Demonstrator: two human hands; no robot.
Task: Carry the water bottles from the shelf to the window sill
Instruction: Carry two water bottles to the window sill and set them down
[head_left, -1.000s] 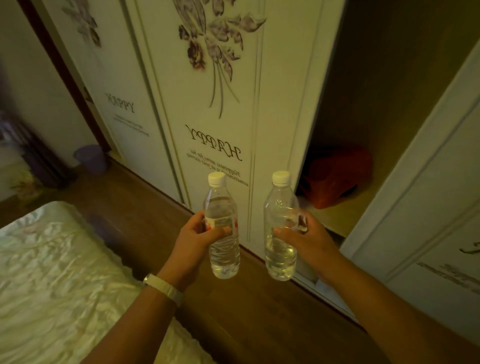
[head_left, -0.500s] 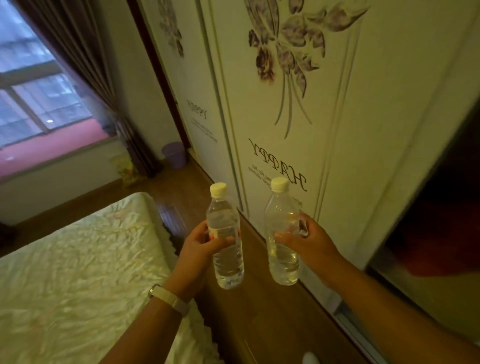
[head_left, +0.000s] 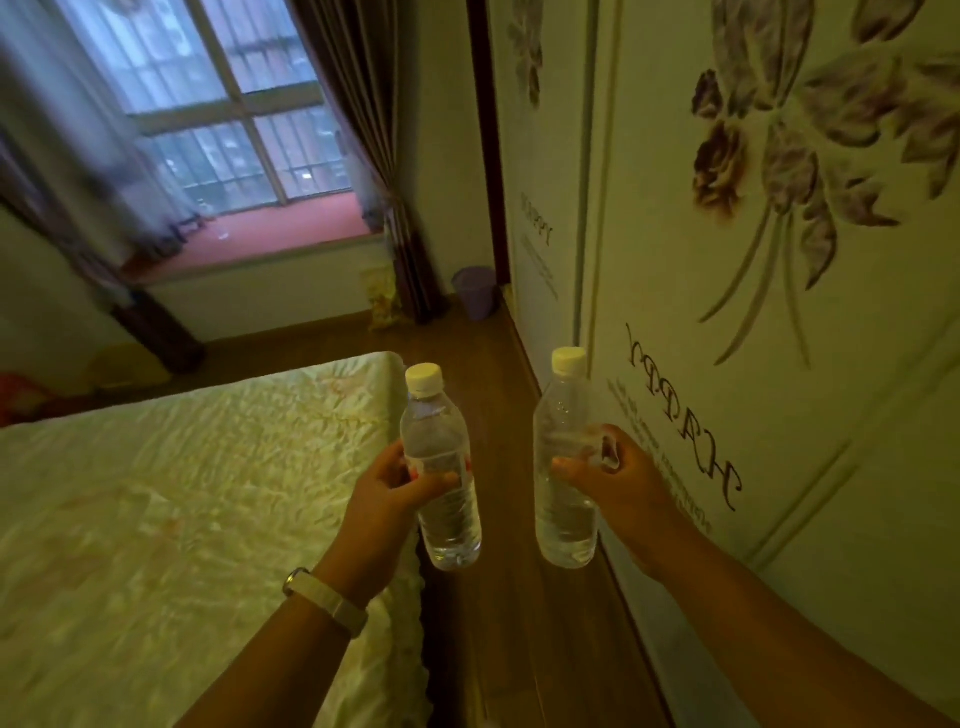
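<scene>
I hold two clear plastic water bottles with white caps, both upright in front of me. My left hand (head_left: 384, 493) grips the left water bottle (head_left: 441, 514) round its middle. My right hand (head_left: 618, 483) grips the right water bottle (head_left: 563, 519) the same way. The reddish window sill (head_left: 270, 234) lies ahead at the far end of the room, below a large window. The shelf is out of view.
A bed with a pale crumpled cover (head_left: 182, 519) fills the left. A wardrobe with flower-printed doors (head_left: 779, 312) runs along the right. Between them a narrow strip of wooden floor (head_left: 498, 364) leads to the window. A purple bin (head_left: 475, 291) and a curtain (head_left: 384, 182) stand at its far right corner.
The view has swung left from the open wardrobe toward the window, which now shows fully with its sill. Both hands keep gripping their bottles in the same pose.
</scene>
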